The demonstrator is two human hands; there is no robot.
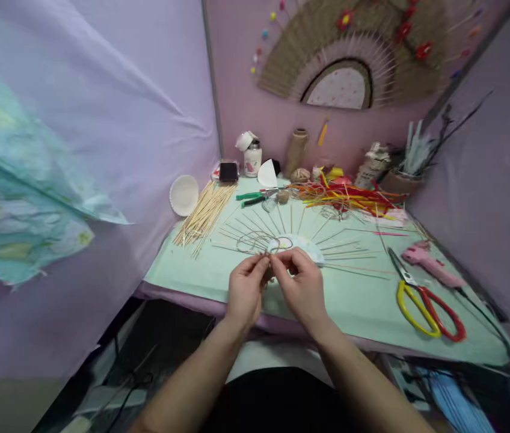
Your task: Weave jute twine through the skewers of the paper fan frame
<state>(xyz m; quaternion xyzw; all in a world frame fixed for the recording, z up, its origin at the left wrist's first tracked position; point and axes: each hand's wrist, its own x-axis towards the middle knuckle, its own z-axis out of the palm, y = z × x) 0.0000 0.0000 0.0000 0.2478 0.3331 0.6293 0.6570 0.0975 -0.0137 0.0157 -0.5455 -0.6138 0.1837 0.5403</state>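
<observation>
My left hand [246,287] and my right hand [299,284] meet at the table's front, thumbs and fingers pinched together. Between the fingertips is a small length of thin brown twine [255,233], whose loose loops lie just beyond them; the exact grip is partly hidden by the fingers. Right behind the hands lies a fan-like half-round piece [311,248], pale blue with a white patch. Thin wooden sticks [291,218] spread out from it in a fan over the green tabletop [183,273].
Scissors [411,282] with yellow and red handles and a pink glue gun [433,264] lie at right. A pile of sticks [207,210], a white bowl [184,195], green-handled pliers [252,197] and red-orange strands [349,195] lie farther back. A decorated fan [354,60] hangs on the wall.
</observation>
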